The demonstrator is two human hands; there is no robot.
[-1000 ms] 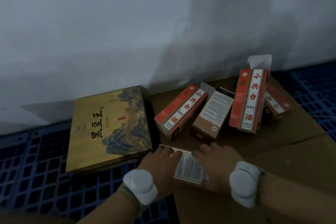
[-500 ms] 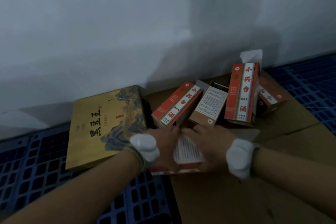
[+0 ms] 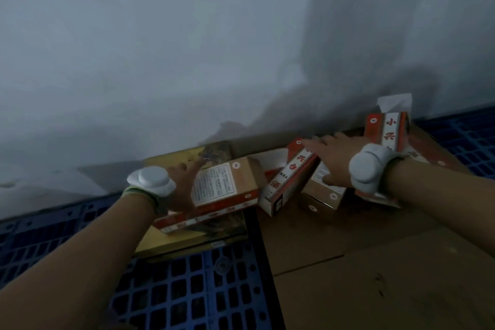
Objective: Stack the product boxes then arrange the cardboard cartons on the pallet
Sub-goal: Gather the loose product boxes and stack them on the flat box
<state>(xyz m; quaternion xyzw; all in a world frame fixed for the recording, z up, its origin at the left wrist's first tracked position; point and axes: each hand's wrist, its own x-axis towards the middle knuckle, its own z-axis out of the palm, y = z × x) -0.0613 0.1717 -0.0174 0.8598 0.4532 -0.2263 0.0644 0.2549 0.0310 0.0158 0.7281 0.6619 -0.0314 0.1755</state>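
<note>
My left hand (image 3: 180, 187) grips the left side of a tan and red product box (image 3: 223, 187), which lies tilted across the flat gold gift box (image 3: 163, 242). My right hand (image 3: 334, 159) lies with its fingers spread over a red and white product box (image 3: 288, 182) and a tan product box (image 3: 325, 189) beside it. It closes on neither. A third red and white box (image 3: 385, 128) stands upright behind my right wrist, its white top flap open. All of these sit by the wall on the blue pallet (image 3: 187, 292).
A flat brown cardboard sheet (image 3: 375, 270) covers the right part of the pallet under the small boxes. A grey wall (image 3: 187, 48) rises directly behind everything. Open pallet grid shows at the front left and far right (image 3: 471, 147).
My left hand has carried the tan and red box left onto the gold box. My right hand has let go of it and reached right and forward onto the remaining boxes. The view tilted up.
</note>
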